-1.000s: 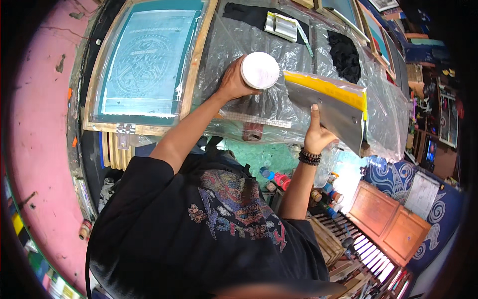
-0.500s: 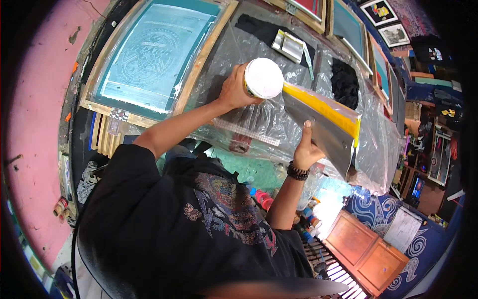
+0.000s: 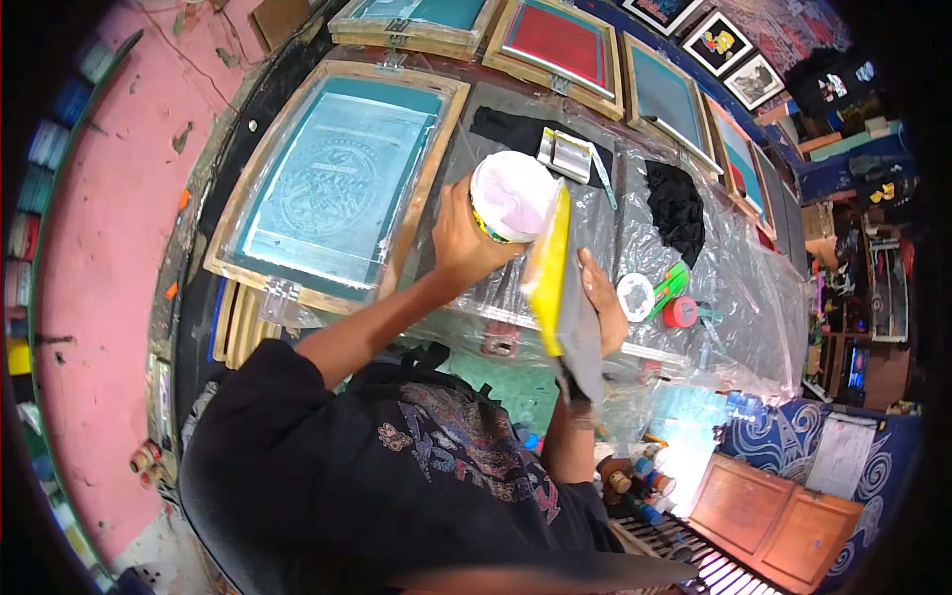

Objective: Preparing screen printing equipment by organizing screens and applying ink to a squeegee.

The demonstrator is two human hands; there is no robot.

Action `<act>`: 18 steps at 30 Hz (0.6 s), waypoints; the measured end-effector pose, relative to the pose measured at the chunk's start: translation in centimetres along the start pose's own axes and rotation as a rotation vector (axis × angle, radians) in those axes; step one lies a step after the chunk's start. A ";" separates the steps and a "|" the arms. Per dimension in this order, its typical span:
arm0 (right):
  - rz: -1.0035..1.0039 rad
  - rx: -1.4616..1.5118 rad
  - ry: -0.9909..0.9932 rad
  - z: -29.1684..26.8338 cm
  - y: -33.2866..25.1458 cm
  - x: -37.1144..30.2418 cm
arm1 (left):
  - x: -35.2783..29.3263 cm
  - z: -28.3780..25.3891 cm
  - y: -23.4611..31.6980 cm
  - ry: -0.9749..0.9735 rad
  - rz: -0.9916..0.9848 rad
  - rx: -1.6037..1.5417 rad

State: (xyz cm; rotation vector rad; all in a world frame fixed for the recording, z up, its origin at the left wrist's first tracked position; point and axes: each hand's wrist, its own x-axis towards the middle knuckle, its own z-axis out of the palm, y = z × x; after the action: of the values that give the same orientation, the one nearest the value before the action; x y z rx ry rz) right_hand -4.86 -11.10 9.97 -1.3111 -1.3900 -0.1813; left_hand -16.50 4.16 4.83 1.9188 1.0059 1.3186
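Note:
My left hand is wrapped around the side of a round tub of whitish paste, its open top tipped toward me. To the right, my right hand holds a wide squeegee with a grey metal holder and a yellow blade. The squeegee stands on edge, its upper end at the tub's rim; whether they touch I cannot tell. Left of the tub, a wood-framed printing screen with a pale round design lies on the table.
Beyond the tub, a small metal squeegee rests on black cloth. A crumpled black cloth, a white roll, a green-handled tool and a red round item lie on the plastic-covered table. More framed screens line the far side.
The squeegee has swung from a slant pointing right to nearly upright in view, close beside the tub. The tub's top has tipped, showing its contents. The view has shifted, uncovering the roll and tools.

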 end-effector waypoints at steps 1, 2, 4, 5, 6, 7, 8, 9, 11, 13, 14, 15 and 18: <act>-0.099 -0.164 -0.013 1.0 -1.7 1.6 | -0.1 -0.4 -0.1 0.058 -0.050 -0.020; -0.096 -0.169 -0.012 1.4 -2.4 2.3 | -0.3 -0.8 -0.1 0.116 -0.103 -0.048; -0.137 -0.255 -0.068 2.2 -3.3 3.1 | -0.2 -2.5 -0.3 0.093 -0.109 -0.078; -0.153 -0.267 -0.069 2.6 -3.3 3.0 | -0.1 -3.6 0.0 0.075 -0.102 -0.081; -0.155 -0.277 -0.077 2.8 -3.3 3.0 | 0.0 -4.6 0.1 0.058 -0.095 -0.084; -0.157 -0.328 -0.112 3.1 -3.4 3.0 | 0.0 -5.6 -0.2 0.063 -0.102 -0.092; -0.159 -0.380 -0.147 3.5 -3.6 3.0 | -0.1 -6.5 -0.5 0.040 -0.126 -0.142; -0.165 -0.384 -0.157 3.8 -3.8 3.1 | -0.1 -7.5 -0.8 0.018 -0.150 -0.193; -0.202 -0.453 -0.196 4.5 -4.4 3.4 | -0.3 -9.4 -1.3 -0.025 -0.196 -0.293; -0.259 -0.476 -0.227 5.0 -5.0 4.1 | -0.3 -11.8 -1.4 -0.094 -0.277 -0.311; -0.312 -0.496 -0.247 5.3 -5.3 4.4 | -0.3 -12.7 -1.5 -0.087 -0.282 -0.313; -0.325 -0.523 -0.274 5.5 -5.8 4.6 | -0.3 -13.5 -1.6 -0.081 -0.255 -0.308; -0.336 -0.543 -0.296 6.2 -7.2 5.0 | -0.4 -15.5 -1.9 -0.054 -0.223 -0.334</act>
State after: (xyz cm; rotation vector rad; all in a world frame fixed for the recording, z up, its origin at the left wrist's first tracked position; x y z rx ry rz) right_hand -12.52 -6.23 15.69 -1.5769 -1.8971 -0.6497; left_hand -31.64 5.68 8.24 1.5376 0.8810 1.2132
